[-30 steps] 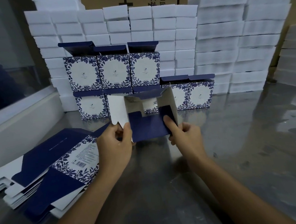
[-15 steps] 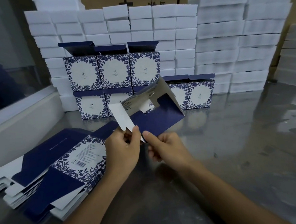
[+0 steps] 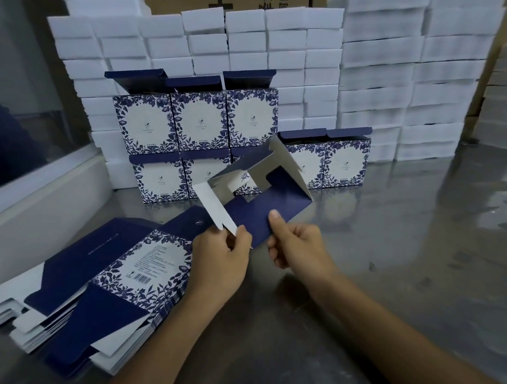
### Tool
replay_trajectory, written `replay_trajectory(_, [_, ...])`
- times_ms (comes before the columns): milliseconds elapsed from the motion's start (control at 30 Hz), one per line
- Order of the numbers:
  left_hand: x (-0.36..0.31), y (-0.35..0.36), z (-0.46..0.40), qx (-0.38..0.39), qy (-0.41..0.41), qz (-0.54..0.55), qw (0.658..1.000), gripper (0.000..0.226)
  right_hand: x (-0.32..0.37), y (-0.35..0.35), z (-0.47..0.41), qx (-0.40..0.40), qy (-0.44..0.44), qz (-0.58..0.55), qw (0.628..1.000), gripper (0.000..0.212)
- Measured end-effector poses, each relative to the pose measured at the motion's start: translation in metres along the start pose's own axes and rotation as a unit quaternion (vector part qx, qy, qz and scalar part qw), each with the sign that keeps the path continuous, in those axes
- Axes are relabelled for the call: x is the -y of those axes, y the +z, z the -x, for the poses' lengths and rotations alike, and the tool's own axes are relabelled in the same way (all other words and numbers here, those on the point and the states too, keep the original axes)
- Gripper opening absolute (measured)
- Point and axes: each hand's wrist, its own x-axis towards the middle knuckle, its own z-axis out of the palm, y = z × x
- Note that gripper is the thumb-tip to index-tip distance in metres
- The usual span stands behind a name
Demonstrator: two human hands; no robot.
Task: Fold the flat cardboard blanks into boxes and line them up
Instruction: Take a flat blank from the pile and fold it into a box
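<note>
Both hands pinched the half-opened blank (image 3: 271,202): left hand (image 3: 221,261) on the white flap, right hand (image 3: 298,245) on the navy panel | light, stiff card, probably creases easily, best held by edges

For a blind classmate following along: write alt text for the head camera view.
Two hands, left hand and right hand, pinch a half-opened blue cardboard blank above a steel table. Flat blanks lie left; folded boxes stand stacked behind.

Grey, glossy metal table (image 3: 400,256). Lying on it at left: fanned stack of flat blanks (image 3: 97,292). Standing at back: row of folded boxes (image 3: 346,163), backed by white foam blocks (image 3: 404,91) stacked high.
</note>
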Motion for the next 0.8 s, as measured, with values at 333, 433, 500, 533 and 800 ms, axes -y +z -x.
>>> replay_trajectory(333, [-0.003,-0.005,0.002,0.024,0.020,-0.002,1.000,0.042,-0.005,-0.008,-0.007,-0.022,-0.001,0.012,1.000,0.049])
replay_trajectory(433, [-0.004,-0.007,0.000,0.028,0.020,-0.017,0.999,0.047,-0.004,-0.011,-0.008,-0.059,-0.004,-0.016,0.998,0.052])
replay_trajectory(500, [-0.003,-0.010,-0.001,0.023,0.016,-0.017,0.999,0.046,-0.003,-0.015,-0.009,-0.078,-0.012,-0.017,0.997,0.052])
replay_trajectory(533, [-0.003,-0.010,0.000,0.021,0.017,-0.016,1.000,0.044,-0.003,-0.016,-0.010,-0.081,-0.015,-0.010,0.997,0.051])
replay_trajectory(800, [0.000,-0.008,-0.001,-0.013,0.025,-0.048,0.998,0.037,-0.010,-0.025,-0.013,-0.140,-0.043,0.122,0.982,0.040])
